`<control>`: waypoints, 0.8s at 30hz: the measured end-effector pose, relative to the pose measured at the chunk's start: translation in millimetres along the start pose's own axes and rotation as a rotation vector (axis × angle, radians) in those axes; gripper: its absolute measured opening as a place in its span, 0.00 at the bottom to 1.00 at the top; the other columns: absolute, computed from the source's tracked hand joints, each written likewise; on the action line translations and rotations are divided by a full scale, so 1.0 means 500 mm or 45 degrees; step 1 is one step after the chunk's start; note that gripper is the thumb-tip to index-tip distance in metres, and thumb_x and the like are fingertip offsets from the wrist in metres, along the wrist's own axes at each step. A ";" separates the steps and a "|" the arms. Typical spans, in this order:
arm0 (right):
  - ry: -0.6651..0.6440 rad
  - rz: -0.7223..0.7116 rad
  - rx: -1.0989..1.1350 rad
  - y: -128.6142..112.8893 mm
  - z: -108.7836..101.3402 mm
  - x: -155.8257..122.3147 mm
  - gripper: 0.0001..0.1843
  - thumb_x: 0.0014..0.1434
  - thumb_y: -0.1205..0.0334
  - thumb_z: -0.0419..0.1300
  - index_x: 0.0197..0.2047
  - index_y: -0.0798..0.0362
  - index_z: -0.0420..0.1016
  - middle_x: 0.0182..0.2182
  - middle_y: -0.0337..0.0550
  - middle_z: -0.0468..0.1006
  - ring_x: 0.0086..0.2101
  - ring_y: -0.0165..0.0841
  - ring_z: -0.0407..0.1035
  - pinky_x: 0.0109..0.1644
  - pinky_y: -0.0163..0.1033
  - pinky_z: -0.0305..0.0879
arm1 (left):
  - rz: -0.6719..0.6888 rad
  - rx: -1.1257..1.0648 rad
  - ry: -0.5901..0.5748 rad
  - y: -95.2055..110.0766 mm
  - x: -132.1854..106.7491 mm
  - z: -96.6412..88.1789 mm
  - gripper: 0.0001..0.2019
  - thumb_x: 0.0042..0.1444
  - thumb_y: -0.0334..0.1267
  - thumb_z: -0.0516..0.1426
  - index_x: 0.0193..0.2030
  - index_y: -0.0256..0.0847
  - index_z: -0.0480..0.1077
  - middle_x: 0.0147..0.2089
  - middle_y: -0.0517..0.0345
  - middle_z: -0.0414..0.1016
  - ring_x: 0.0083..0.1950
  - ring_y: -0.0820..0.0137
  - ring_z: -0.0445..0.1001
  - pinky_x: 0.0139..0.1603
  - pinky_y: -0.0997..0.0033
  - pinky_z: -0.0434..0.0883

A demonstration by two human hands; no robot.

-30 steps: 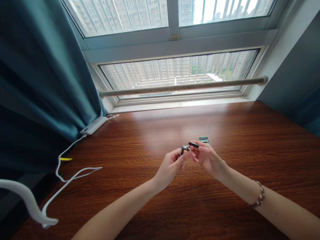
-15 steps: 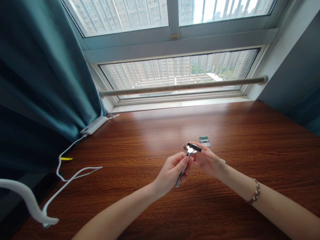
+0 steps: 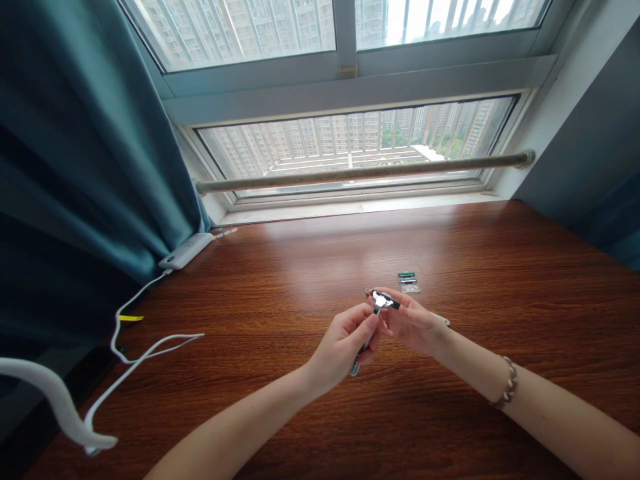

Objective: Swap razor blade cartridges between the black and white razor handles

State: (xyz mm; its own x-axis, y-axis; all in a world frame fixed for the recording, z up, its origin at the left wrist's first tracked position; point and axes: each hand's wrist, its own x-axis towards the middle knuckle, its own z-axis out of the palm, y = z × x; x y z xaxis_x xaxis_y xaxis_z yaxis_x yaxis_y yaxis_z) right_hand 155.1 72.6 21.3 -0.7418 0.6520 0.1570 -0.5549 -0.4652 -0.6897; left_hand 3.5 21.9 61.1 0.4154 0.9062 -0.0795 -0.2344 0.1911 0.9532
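My left hand [image 3: 345,343] is closed round the handle of a silver and black razor [image 3: 379,304], its thumb lying along the neck. The handle's lower end sticks out below the fingers, and the head points away from me. My right hand [image 3: 413,323] holds the head, with its thumb at the right end and its fingers curled behind. Part of the razor is hidden by both hands. Just beyond my right hand lies a clear plastic case [image 3: 410,287] holding dark razor cartridges with green strips [image 3: 407,275].
The wooden table [image 3: 280,273] reaches to the window sill. A white object [image 3: 442,320] lies partly behind my right wrist. At the left are a white power bank [image 3: 186,251], a white cable [image 3: 118,327], a yellow strip [image 3: 131,319] and a blue curtain [image 3: 100,133].
The razor's head has tilted in my hands, so the dark bar along its top shows less. My right fingers have shifted slightly on it. My left hand has hardly moved.
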 end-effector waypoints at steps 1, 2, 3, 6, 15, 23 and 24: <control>-0.005 -0.002 0.007 0.000 0.000 0.000 0.26 0.50 0.56 0.62 0.51 0.56 0.65 0.30 0.42 0.68 0.26 0.25 0.60 0.30 0.31 0.54 | -0.004 0.000 0.000 0.000 0.000 0.000 0.13 0.55 0.46 0.50 0.31 0.36 0.64 0.22 0.65 0.57 0.19 0.82 0.52 0.17 0.80 0.51; -0.008 -0.002 0.014 0.000 -0.001 -0.001 0.26 0.50 0.57 0.61 0.51 0.56 0.64 0.30 0.42 0.68 0.26 0.25 0.60 0.30 0.31 0.54 | -0.009 0.001 0.003 0.001 0.000 0.000 0.14 0.55 0.46 0.50 0.30 0.36 0.63 0.22 0.65 0.57 0.19 0.82 0.52 0.17 0.80 0.51; -0.008 -0.001 0.018 0.000 -0.001 -0.001 0.26 0.50 0.57 0.61 0.51 0.56 0.64 0.30 0.42 0.68 0.26 0.25 0.60 0.30 0.31 0.54 | -0.014 0.002 0.006 0.001 0.000 0.000 0.14 0.55 0.47 0.50 0.30 0.36 0.63 0.22 0.65 0.57 0.19 0.82 0.52 0.17 0.80 0.51; 0.000 -0.001 0.024 0.000 -0.001 -0.001 0.25 0.51 0.57 0.61 0.51 0.57 0.64 0.30 0.42 0.68 0.27 0.25 0.60 0.30 0.30 0.55 | -0.025 0.015 0.004 0.000 0.000 0.000 0.15 0.54 0.48 0.50 0.31 0.36 0.63 0.22 0.65 0.56 0.19 0.82 0.52 0.18 0.79 0.51; 0.021 -0.034 0.030 0.005 -0.005 0.001 0.25 0.51 0.58 0.61 0.52 0.56 0.64 0.31 0.42 0.67 0.28 0.26 0.61 0.30 0.30 0.56 | -0.031 0.022 -0.006 0.002 0.000 0.001 0.14 0.54 0.47 0.50 0.31 0.36 0.63 0.21 0.65 0.55 0.20 0.81 0.52 0.17 0.79 0.50; 0.022 -0.033 0.021 0.005 -0.002 0.001 0.25 0.51 0.57 0.60 0.52 0.55 0.64 0.31 0.42 0.67 0.29 0.26 0.60 0.31 0.30 0.57 | -0.034 0.008 -0.015 0.004 -0.002 0.002 0.14 0.55 0.47 0.50 0.32 0.35 0.64 0.21 0.65 0.55 0.19 0.82 0.52 0.18 0.79 0.50; 0.021 -0.033 0.022 0.005 -0.002 0.001 0.25 0.51 0.57 0.60 0.52 0.55 0.64 0.31 0.42 0.67 0.29 0.26 0.60 0.31 0.30 0.57 | -0.030 0.004 -0.018 0.004 -0.002 0.002 0.14 0.55 0.46 0.50 0.32 0.35 0.64 0.21 0.65 0.55 0.19 0.82 0.52 0.18 0.80 0.50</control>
State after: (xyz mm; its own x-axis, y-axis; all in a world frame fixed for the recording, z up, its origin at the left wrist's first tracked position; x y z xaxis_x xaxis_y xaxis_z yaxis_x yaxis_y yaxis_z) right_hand 153.8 72.2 18.8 -0.7209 0.6736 0.1629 -0.5804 -0.4584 -0.6730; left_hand 3.7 21.0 63.2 0.4333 0.8959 -0.0979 -0.2217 0.2112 0.9520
